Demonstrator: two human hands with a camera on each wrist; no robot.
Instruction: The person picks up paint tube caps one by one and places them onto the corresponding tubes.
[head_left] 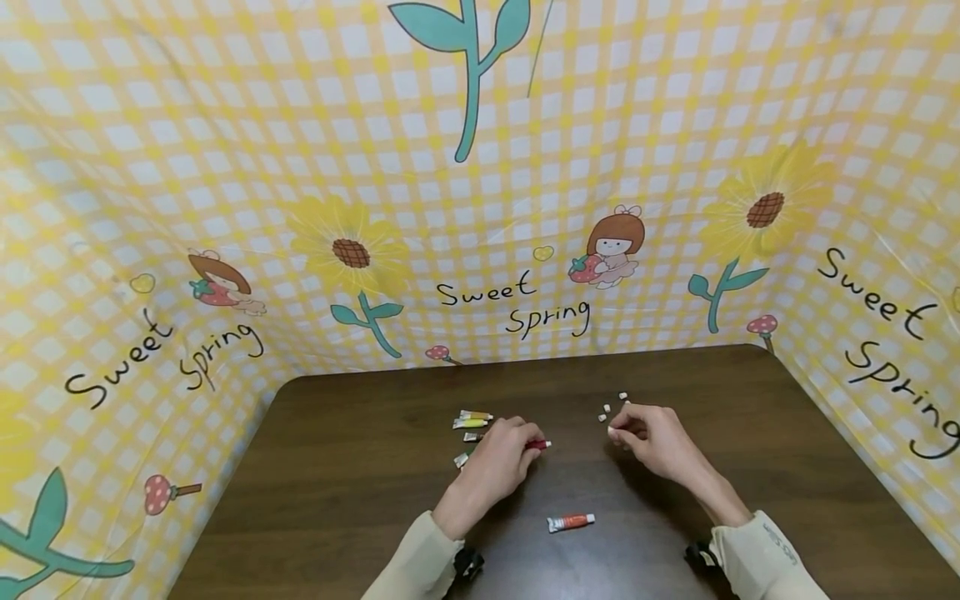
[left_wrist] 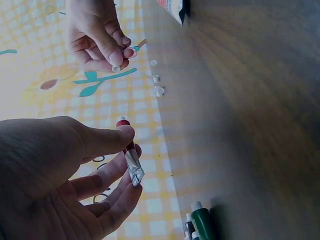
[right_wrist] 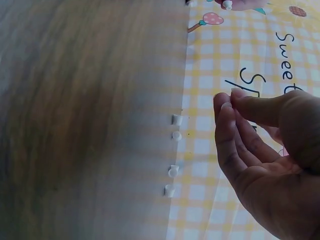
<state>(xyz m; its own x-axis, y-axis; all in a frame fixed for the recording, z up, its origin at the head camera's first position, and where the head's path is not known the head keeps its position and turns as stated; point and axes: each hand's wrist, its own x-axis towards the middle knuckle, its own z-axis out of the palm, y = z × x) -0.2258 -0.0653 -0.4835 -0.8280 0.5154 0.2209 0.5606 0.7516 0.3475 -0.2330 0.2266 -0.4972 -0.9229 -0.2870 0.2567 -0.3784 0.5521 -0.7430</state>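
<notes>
Two pinch grips noted: your left hand (head_left: 498, 451) holds the red tube (left_wrist: 133, 161) and your right hand (head_left: 654, 437) a white cap (left_wrist: 116, 69), near loose caps (right_wrist: 173, 171) just beyond it, so uncapping appears in hand, likely calling next for a gentle release.

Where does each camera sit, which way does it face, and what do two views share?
Head: on the head, facing forward and down at the table; sleeves, the left hand and right hand show.
Left wrist: on that wrist, facing the left hand and its red tube; the right hand shows too.
Right wrist: on that wrist, facing the right hand; part of the left hand shows at the top.
Shared: both wrist views show both hands and loose white caps.
</notes>
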